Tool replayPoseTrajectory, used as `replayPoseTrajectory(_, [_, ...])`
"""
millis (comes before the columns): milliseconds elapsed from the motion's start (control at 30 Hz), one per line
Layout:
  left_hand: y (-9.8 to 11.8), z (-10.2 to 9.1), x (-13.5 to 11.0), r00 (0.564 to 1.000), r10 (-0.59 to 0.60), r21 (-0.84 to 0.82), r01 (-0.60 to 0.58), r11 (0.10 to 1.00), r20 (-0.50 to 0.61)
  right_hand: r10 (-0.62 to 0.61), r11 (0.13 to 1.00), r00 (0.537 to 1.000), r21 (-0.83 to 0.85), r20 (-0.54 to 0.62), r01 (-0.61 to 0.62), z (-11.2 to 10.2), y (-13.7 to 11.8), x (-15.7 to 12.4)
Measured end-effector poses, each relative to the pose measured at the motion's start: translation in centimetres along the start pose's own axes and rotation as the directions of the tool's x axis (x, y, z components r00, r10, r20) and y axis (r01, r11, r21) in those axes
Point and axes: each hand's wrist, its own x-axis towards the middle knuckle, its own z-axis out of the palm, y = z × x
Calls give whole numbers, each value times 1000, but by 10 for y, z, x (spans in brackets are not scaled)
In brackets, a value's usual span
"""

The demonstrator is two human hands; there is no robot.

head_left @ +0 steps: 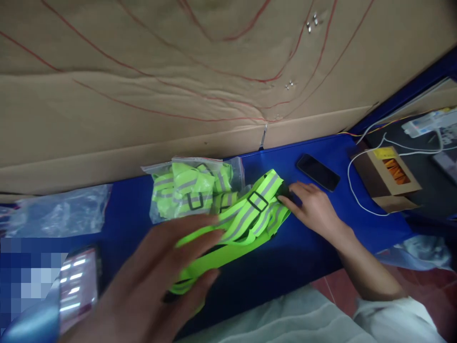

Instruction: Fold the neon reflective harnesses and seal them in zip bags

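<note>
A bundle of neon-yellow reflective straps (233,228) with grey stripes and a black buckle lies folded on the blue table (285,257). Close to the camera, my left hand (153,271) reaches over the bundle's left end, fingers and thumb apart, and covers part of it. At the far right end, the thumb and fingers of my right hand (316,207) close about the edge of the straps; the exact contact is partly hidden. Just behind the bundle sits a clear zip bag (194,186) packed with similar straps and buckles.
A black phone (317,171) lies right of the straps, and another phone (78,290) is at the left. Flat clear plastic bags (60,209) lie on the left. An open cardboard box (382,176) and a white cable (350,181) are on the right. Brown paper (143,119) covers the wall behind.
</note>
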Motion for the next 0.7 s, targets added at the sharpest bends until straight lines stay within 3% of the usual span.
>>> replayPoseTrajectory(33, [10,7,24,988,150,44,-151,988,39,-80,997,994,-16,-75,79,-11,-5,2])
replayPoseTrajectory(100, [26,20,67,944,328,131,-327,936,8,-266,964,943,-77,-198,256,-34,-16,6])
replayPoseTrajectory(200, [41,30,107,935,354,194,-348,917,5,-475,879,827,-197,-300,434,-65,-33,13])
replayPoseTrajectory(300, [45,32,113,956,292,228,-284,931,-2,-602,796,719,-328,-347,508,-81,-42,21])
replayPoseTrajectory(433, [44,30,100,968,245,267,-226,937,-42,-688,722,645,-402,-332,563,-81,-45,30])
replayPoseTrajectory(533, [41,32,94,965,253,332,-216,918,-73,-682,731,647,-345,-341,589,-74,-50,37])
replayPoseTrajectory(700, [26,44,92,946,308,441,-233,867,-105,-582,812,747,-266,-320,519,-60,-56,46])
